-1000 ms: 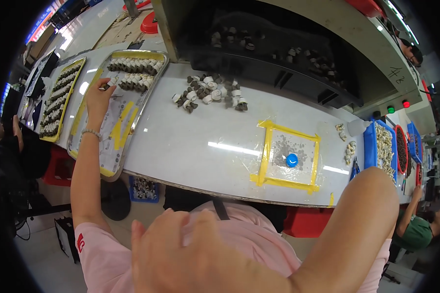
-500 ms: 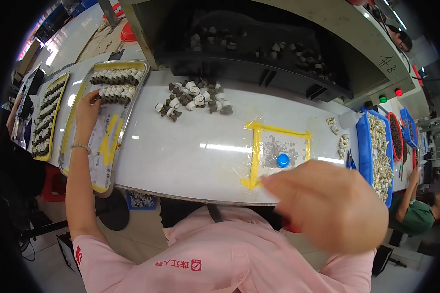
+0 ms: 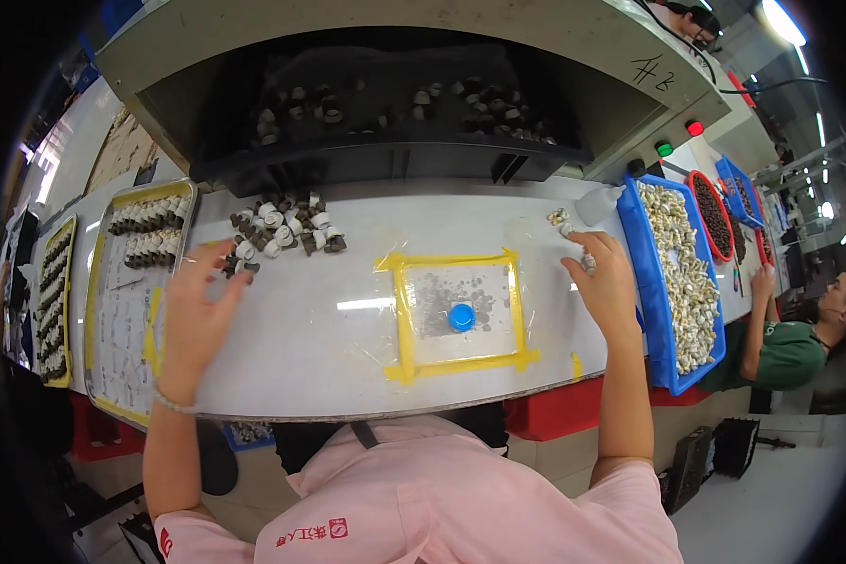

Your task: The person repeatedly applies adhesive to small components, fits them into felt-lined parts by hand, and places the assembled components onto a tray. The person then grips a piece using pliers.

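My left hand (image 3: 199, 315) is over the left side of the table, thumb and fingers apart, at the edge of a pile of small white-and-dark capped parts (image 3: 277, 226). At the right, my right hand (image 3: 606, 282) reaches down with thumb and fingers apart around small cream-and-gold pieces (image 3: 588, 262) on the table. Whether its fingertips touch them I cannot tell. Between the hands, a round blue cap (image 3: 462, 318) sits on a wet-spotted sheet inside a yellow tape frame (image 3: 404, 324). Beside my left hand, a metal tray (image 3: 94, 320) holds rows of the capped parts.
A dark-fronted machine opening (image 3: 395, 155) with more parts inside spans the back. Right of my right hand stands a blue bin (image 3: 663, 348) of cream pieces, with a white bottle (image 3: 597, 204) beside it. Red baskets (image 3: 724, 249) lie beyond. A person in green (image 3: 780, 352) sits at far right.
My left hand has left the tray's rows and come right to the pile. My right hand, blurred near my body before, has moved away to the small cream pieces. The whole view has shifted.
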The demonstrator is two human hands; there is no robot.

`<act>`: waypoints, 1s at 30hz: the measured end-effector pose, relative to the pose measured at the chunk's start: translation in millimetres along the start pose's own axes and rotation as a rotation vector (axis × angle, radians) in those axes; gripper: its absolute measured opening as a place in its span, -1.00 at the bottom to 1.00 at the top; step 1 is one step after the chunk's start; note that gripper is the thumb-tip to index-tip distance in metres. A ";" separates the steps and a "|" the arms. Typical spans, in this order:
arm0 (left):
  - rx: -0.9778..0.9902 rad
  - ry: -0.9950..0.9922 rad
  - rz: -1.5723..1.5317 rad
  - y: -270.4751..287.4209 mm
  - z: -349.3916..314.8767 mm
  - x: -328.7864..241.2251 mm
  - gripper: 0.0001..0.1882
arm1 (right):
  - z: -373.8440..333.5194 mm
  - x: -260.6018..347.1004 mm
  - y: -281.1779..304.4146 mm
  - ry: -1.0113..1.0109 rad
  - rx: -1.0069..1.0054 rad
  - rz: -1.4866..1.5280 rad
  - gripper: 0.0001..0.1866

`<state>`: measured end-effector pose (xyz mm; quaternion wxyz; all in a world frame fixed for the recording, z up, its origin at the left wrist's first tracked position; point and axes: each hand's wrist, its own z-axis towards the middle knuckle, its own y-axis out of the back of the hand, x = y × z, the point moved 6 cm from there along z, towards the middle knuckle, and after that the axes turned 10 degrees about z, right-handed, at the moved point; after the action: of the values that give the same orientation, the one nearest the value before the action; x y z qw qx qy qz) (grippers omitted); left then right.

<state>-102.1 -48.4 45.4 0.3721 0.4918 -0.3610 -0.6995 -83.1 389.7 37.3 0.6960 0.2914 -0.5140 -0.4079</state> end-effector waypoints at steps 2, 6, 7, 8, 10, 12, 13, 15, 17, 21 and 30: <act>-0.008 -0.159 0.003 -24.6 -1.1 -34.7 -0.60 | 8.6 -6.0 -1.2 0.046 -0.048 -0.046 -0.70; -0.072 -0.236 0.082 -58.5 16.3 -64.0 -0.57 | 20.5 -25.8 -11.0 0.054 -0.075 -0.142 -0.72; -0.073 -0.232 0.098 -62.0 20.5 -67.5 -0.57 | 20.7 -29.8 -11.3 0.059 -0.077 -0.126 -0.72; -0.053 -0.219 0.123 -68.9 25.3 -69.4 -0.58 | 21.2 -37.6 -14.3 0.044 -0.065 -0.127 -0.74; -0.034 -0.204 0.152 -76.7 29.0 -70.5 -0.58 | 19.5 -34.9 -14.3 0.056 -0.072 -0.126 -0.81; 0.025 -0.201 0.253 -86.0 28.9 -69.6 -0.59 | 11.5 -20.5 -14.1 0.054 -0.063 -0.017 -0.82; 0.029 -0.197 0.258 -86.3 28.0 -70.2 -0.59 | 5.7 -11.4 -13.3 0.047 -0.057 0.080 -0.82; -0.012 -0.216 0.234 -83.5 26.9 -72.6 -0.68 | -9.0 11.8 -13.9 0.057 0.045 0.204 -0.80; -0.031 -0.237 0.187 -81.8 22.8 -69.8 -0.68 | -22.5 33.6 -20.7 0.069 0.147 0.331 -0.77; 0.018 -0.232 -0.092 -77.5 10.0 -71.9 -0.75 | -40.7 56.9 -32.0 0.209 0.247 0.304 -0.77; 0.441 0.350 -1.837 -98.4 -51.6 -75.0 -0.74 | -45.1 69.9 -39.6 0.203 0.228 0.375 -0.77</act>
<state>-51.1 55.6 -22.1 -0.3734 0.7391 0.1024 -0.5512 -41.1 308.8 24.4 0.7702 0.3073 -0.5292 -0.1795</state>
